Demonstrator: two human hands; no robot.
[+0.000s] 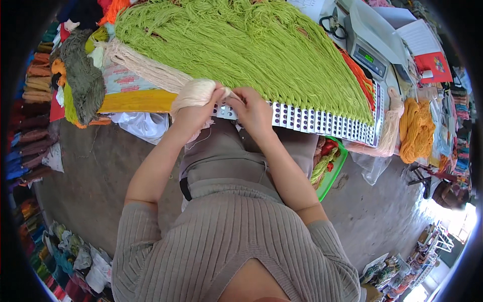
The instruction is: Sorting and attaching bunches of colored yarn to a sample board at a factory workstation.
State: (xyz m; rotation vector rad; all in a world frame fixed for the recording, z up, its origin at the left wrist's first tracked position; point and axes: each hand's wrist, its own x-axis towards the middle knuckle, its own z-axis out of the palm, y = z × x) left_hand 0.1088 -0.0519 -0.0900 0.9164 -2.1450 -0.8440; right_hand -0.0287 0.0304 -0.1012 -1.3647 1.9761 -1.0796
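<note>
My left hand (195,116) is closed around a thick bundle of cream thread (195,92), which bulges over the back of its fingers. Close beside it, my right hand (254,113) pinches the narrow end of the same bundle, with thumb and fingers together. Both hands are over the table's near edge, above a row of white cards with punched holes (322,122). Long bright green threads (226,48) fan away from these cards across the table. A pale beige hank (146,60) lies just left of the green threads.
A digital scale (370,59) and black-handled scissors (334,25) are at the back right. Orange hanks (416,128) lie at the right, a dark grey hank (80,75) at the left. Below the table edge are a white plastic bag (142,125) and a green-rimmed basket (333,176).
</note>
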